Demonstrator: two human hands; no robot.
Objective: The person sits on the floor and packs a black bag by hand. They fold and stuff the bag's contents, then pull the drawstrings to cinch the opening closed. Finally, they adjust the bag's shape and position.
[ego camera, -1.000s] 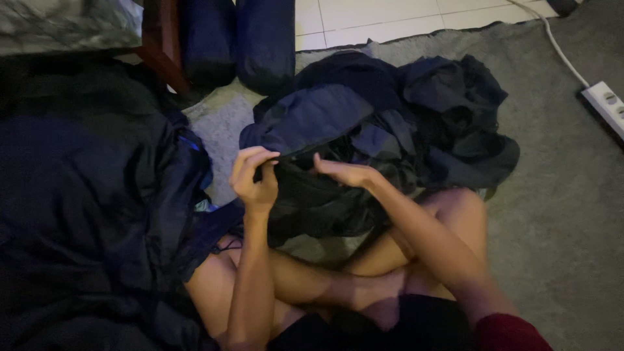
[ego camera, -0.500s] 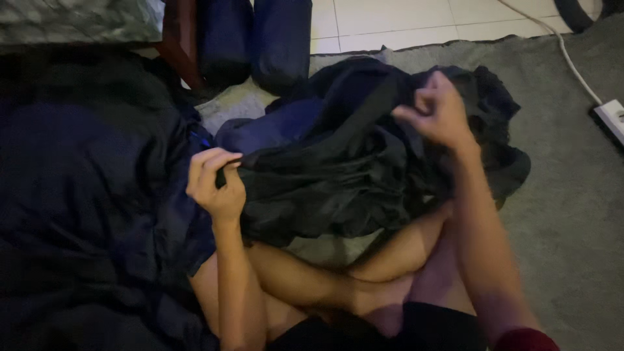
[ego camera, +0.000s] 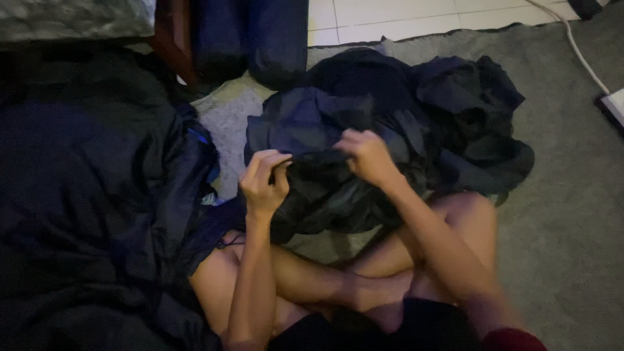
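the dark garment (ego camera: 338, 188) is a thin, slightly shiny cloth, black to dark grey, crumpled into soft folds that catch a dull sheen. it lies draped over the person's crossed bare legs and spills forward onto the grey carpet (ego camera: 572, 227), its upper edge lifted between the two hands. that edge runs roughly level from one hand to the other, and the cloth below it hangs in loose wrinkles

the left hand (ego camera: 263, 185) pinches the left end of the edge, its fingers (ego camera: 276, 159) curled tight over the cloth with the thumb tucked under. the right hand (ego camera: 367, 156) grips the same edge a little further along, knuckles up, fingers clenched on the fabric; it is somewhat blurred, so the exact hold of each finger cannot be told. the two hands are near each other but apart

just behind the garment, touching it, sits a pile of clothes (ego camera: 455, 110) in navy and black, heaped on the carpet. to the left lies a large dark blue bundle of cloth (ego camera: 91, 195), with a bit of brighter blue showing at its edge. at the top stand two dark blue rolled bags (ego camera: 273, 39) beside a reddish wooden leg (ego camera: 172, 39). white floor tiles (ego camera: 403, 13) show beyond the carpet, and a white cable (ego camera: 575, 45) runs down to a white power strip (ego camera: 614, 104) at the right edge
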